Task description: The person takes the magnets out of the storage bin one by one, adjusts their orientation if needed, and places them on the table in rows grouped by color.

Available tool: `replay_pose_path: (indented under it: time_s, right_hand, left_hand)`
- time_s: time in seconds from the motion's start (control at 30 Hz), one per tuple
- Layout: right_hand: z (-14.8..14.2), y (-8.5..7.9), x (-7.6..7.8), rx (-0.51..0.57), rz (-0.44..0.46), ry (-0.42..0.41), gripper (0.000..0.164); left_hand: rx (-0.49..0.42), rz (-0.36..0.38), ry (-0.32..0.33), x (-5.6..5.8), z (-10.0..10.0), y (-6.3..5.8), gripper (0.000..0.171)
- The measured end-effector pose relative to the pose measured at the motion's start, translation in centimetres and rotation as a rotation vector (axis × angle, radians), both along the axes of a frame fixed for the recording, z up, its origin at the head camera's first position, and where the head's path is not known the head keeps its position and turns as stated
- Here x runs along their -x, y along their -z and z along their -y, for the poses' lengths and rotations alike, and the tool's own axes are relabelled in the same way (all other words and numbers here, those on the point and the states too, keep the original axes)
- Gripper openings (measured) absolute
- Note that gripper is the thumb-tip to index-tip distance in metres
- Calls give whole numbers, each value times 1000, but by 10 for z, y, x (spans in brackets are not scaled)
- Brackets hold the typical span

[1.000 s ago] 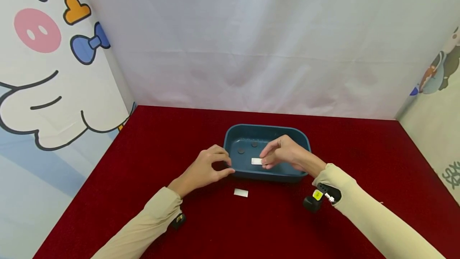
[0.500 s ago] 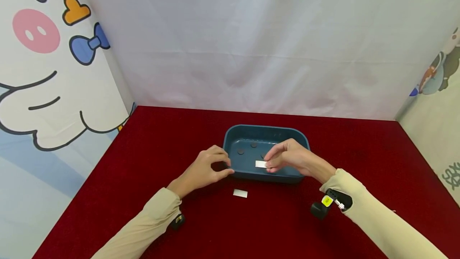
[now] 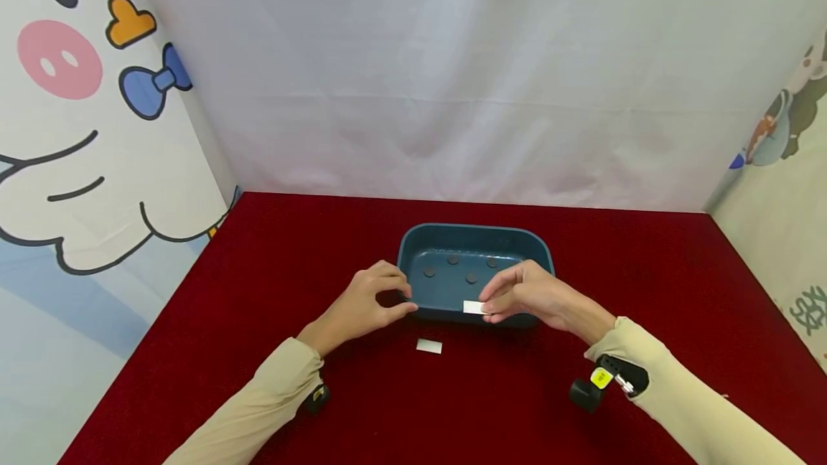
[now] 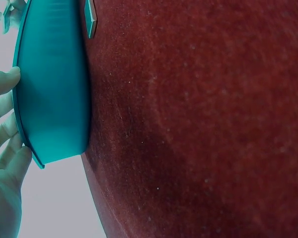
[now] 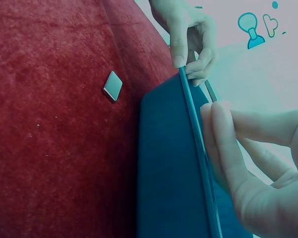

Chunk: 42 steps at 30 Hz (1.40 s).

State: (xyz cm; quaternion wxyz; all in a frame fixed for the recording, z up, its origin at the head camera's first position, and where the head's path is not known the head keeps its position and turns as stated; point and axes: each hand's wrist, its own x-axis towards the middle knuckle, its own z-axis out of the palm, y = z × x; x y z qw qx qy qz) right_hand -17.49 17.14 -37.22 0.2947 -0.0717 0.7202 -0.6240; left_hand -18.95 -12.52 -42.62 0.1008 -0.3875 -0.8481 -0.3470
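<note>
A blue plastic tray (image 3: 446,298) with rounded corners holds several dark round discs (image 3: 429,273) lying flat on its bottom. At its left front corner, my left hand (image 3: 362,307) grips the rim between thumb and fingers. My right hand (image 3: 539,298) pinches a small white rectangular piece (image 3: 474,307) between thumb and fingertips, above the tray's front rim. Edge-on, that piece appears as a thin dark strip (image 5: 211,91) in the right wrist view. A second white rectangular piece (image 3: 429,346) lies flat on the red cloth in front of the tray.
Red cloth (image 3: 310,242) covers the table under everything. Behind it hangs a pale curtain (image 3: 413,128), with a cartoon-printed panel (image 3: 110,128) at the left and another printed panel (image 3: 782,250) at the right. Dark wrist devices (image 3: 586,393) sit at the cuffs.
My right hand has moved right and nearer to me with the white piece, from over the tray's inside to its front rim. More discs show now. The left hand stays at the corner.
</note>
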Motion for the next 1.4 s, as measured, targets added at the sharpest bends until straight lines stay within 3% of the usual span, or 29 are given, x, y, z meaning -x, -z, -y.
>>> replay_pose_path:
  time_s: [0.63,1.4]
  right_hand:
    - [-11,-2,-19,7,7,14,29]
    - [-11,7,-40,10,-4,65,33]
  left_hand:
    - [1,-11,2,0,0,0,12]
    - [-18,-22,6,0,0,2,12]
